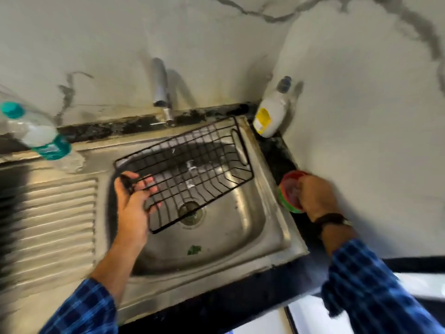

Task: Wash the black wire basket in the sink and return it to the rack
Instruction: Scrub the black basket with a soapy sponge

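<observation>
The black wire basket [192,165] hangs tilted over the steel sink [231,237], its far end near the sink's back right corner. My left hand [131,198] grips the basket's near left end, fingers curled through the wires. My right hand [315,198] reaches into a small red and green tub [289,189] on the dark counter strip right of the sink; its fingertips are hidden inside the tub. No water runs from the tap [160,85].
A white bottle with a yellow label [269,116] stands in the back right corner. A clear plastic bottle with a teal cap [36,133] lies at the left above the ribbed drainboard [48,225]. A green scrap [193,249] lies in the sink near the drain [191,213].
</observation>
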The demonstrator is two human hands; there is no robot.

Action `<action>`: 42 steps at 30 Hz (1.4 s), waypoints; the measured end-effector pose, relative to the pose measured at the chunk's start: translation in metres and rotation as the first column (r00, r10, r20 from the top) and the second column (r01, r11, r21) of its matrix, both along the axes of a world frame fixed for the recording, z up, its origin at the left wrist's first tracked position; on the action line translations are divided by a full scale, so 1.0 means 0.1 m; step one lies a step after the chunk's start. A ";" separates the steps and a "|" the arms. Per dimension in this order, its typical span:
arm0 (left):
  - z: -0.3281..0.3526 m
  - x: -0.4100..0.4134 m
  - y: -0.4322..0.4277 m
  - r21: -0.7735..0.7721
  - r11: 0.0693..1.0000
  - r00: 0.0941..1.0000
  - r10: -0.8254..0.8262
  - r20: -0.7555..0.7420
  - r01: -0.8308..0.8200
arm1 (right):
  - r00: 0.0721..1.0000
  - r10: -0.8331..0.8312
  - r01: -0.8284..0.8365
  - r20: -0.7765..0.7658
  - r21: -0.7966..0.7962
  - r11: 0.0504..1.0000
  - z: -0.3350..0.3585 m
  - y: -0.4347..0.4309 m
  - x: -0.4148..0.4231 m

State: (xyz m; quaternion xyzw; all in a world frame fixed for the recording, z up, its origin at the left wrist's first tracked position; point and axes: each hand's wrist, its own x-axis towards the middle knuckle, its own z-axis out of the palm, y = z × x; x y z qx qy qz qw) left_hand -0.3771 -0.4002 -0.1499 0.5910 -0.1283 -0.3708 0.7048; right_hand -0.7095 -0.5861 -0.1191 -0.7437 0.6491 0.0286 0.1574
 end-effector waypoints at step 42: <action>0.12 -0.04 -0.06 0.018 1.000 0.999 0.012 -0.045 -0.012 | 0.976 0.214 -0.214 0.050 -0.002 0.977 -0.13 -0.06 -0.02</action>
